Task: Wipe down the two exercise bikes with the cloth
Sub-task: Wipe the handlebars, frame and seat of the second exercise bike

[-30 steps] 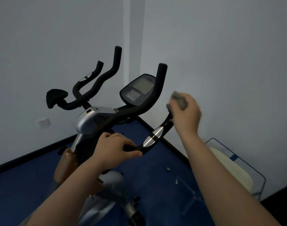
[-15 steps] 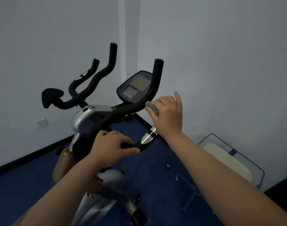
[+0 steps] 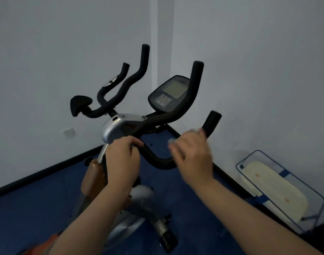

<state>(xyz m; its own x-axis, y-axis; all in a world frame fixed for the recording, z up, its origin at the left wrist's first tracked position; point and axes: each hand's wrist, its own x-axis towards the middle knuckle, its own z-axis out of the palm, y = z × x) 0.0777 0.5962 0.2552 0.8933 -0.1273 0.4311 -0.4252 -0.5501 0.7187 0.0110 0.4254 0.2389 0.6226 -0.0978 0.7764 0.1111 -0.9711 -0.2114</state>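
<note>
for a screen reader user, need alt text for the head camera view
A person's right hand, blurred with motion, grips a grey cloth around the near handlebar of an exercise bike, while the left hand holds the bar beside it. The bike's console faces them in a white-walled corner with blue flooring.

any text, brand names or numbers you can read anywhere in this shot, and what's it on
No text can be read anywhere.
Console: its screen is blank grey, and the button markings below it are too blurred to read.
Silver housing: a small dark mark near the top is too small to make out.
Wall socket: no legible marking.
Folded frame by the wall: two faint reddish marks, unreadable.
</note>
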